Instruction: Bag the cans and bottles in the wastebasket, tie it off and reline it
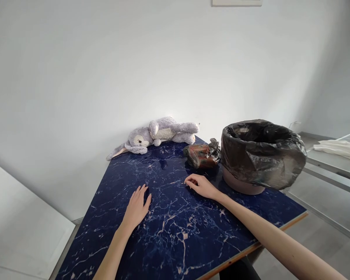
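Observation:
My left hand (pixel 137 208) lies flat on the dark blue marbled table (pixel 169 217), fingers stretched out and thumb apart. Nothing is in it. My right hand (pixel 202 186) rests on its side on the same tabletop, its fingers loosely bent and the thumb a little apart, holding nothing that I can see. Just beyond it lies a dark see-through plastic bag with reddish-brown contents (pixel 202 155), knotted at its right end; I cannot make out what is inside. Right of this bag stands a pinkish bin (pixel 242 184) with a black bin liner (pixel 265 159) folded over its rim.
A grey plush bunny (pixel 166 132) lies on its side along the table's far edge, against the white wall (pixel 163 58). To the right, a metal rack (pixel 332 171) bears white cloth (pixel 338 148). A white panel (pixel 23 225) stands at the left. The table's wooden edge (pixel 294 221) runs along the right.

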Demonstrator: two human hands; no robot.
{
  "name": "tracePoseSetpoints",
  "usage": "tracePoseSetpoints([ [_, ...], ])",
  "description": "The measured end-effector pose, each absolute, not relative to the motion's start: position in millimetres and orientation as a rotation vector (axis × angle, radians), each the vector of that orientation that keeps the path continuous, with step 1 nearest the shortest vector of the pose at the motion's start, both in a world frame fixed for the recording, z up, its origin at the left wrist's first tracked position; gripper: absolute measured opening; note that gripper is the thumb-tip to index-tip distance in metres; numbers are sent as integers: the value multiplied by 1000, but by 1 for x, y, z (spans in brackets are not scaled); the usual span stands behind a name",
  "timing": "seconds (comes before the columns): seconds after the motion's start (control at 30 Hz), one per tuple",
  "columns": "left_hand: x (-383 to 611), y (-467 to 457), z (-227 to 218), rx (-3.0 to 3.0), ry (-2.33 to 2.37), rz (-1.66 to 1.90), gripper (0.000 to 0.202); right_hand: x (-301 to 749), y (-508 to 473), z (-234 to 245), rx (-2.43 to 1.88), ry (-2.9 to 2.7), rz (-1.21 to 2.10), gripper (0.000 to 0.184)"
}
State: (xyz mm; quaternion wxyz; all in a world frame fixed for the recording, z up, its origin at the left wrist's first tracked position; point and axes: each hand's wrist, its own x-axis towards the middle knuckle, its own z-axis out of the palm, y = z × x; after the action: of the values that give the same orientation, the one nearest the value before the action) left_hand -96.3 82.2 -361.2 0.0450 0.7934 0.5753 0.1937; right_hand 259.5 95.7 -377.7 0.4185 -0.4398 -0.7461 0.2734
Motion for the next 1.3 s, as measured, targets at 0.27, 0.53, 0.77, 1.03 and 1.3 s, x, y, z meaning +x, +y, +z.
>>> tracePoseSetpoints([
  [0.27, -92, 81, -355, 2412, 1824, 437, 67, 260, 98, -380, -1090, -1860, 685, 29],
  [0.53, -92, 84, -357, 2437, 1854, 409, 66, 259, 95, -378, -1079, -1777, 598, 26],
  [0.77, -95, 86, -360, 2477, 1836, 435, 64, 263, 93, -370, -1122, -1599, 415, 29],
  [1.03, -92, 85, -357, 2456, 1844, 398, 67, 271, 100, -376, -1281, -1350, 236, 23],
  [1.3, -92, 83, -355, 2463, 1837, 404, 67, 274, 100, -377, -1386, -1321, 161, 16],
])
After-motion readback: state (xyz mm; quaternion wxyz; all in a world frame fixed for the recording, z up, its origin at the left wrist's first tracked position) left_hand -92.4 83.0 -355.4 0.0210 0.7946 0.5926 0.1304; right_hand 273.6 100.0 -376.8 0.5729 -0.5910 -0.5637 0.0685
